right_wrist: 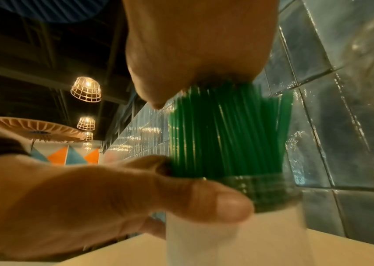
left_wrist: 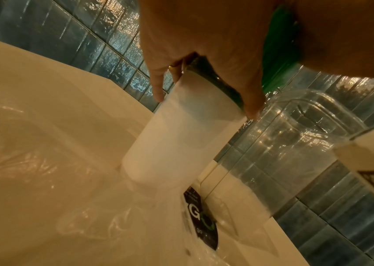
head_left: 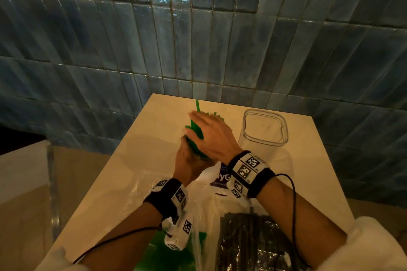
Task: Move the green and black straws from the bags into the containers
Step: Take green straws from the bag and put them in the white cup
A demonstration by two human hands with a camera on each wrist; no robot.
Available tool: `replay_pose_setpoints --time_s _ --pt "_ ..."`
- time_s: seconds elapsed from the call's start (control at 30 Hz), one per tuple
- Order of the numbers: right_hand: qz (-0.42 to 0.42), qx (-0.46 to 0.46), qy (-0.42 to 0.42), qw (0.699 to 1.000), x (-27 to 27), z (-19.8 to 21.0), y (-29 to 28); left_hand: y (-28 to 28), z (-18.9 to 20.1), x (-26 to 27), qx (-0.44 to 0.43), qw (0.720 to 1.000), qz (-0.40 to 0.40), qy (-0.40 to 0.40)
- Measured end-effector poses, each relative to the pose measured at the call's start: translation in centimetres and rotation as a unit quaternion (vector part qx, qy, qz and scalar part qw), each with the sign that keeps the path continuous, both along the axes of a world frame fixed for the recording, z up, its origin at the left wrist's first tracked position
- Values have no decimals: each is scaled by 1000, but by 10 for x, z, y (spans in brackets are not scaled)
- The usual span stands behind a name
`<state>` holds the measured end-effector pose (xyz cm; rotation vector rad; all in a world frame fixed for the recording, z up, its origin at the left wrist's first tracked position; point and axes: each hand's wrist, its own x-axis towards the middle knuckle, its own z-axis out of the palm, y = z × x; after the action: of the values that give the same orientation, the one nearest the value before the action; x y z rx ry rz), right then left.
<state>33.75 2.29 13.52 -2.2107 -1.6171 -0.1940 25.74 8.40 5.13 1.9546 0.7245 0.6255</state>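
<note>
Both our hands meet at 12 o'clock on the table [head_left: 141, 160]: our left hand [head_left: 189, 160] grips the frosted round container [left_wrist: 181, 136] near its rim, our right hand [head_left: 211, 136] lies flat on the green straws [right_wrist: 227, 136], fingers straight. Straws stand upright, so we judge the push runs straight down. Black straws [head_left: 253, 242] wait bagged at 6 o'clock; the clear square container [head_left: 264, 132] stands at 2.

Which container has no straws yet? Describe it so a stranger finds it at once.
On the pale table against the blue tiled wall, look right of the two hands. The clear square container stands there empty, unlike the white round container packed with green straws.
</note>
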Motion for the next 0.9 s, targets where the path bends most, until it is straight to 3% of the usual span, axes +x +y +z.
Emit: replay_pose_setpoints --time_s 0.1,0.27,0.47,0.57,0.63,0.7,0.77,0.9 --pt "1 -22 -16 1000 2 -2 -4 0 -2 -1 8 1000 -7 -3" --pt "-23 177 -59 982 1 12 -4 -4 3 -1 -27 1000 12 7" --pt "-12 185 -1 983 3 12 -2 -4 -1 0 -29 999 16 6" --pt "-43 229 -40 972 1 12 -3 -3 -3 0 -24 1000 15 3" --pt "-41 176 -18 983 1 14 0 -3 -3 0 -31 999 14 3" --pt "-33 39 17 999 2 11 0 -2 -3 1 -45 999 12 5" --pt "-40 -59 -2 997 5 4 -1 -2 -2 1 -36 999 9 11" --pt "-34 -59 -17 998 5 4 -11 0 0 -2 -16 1000 -15 -8"
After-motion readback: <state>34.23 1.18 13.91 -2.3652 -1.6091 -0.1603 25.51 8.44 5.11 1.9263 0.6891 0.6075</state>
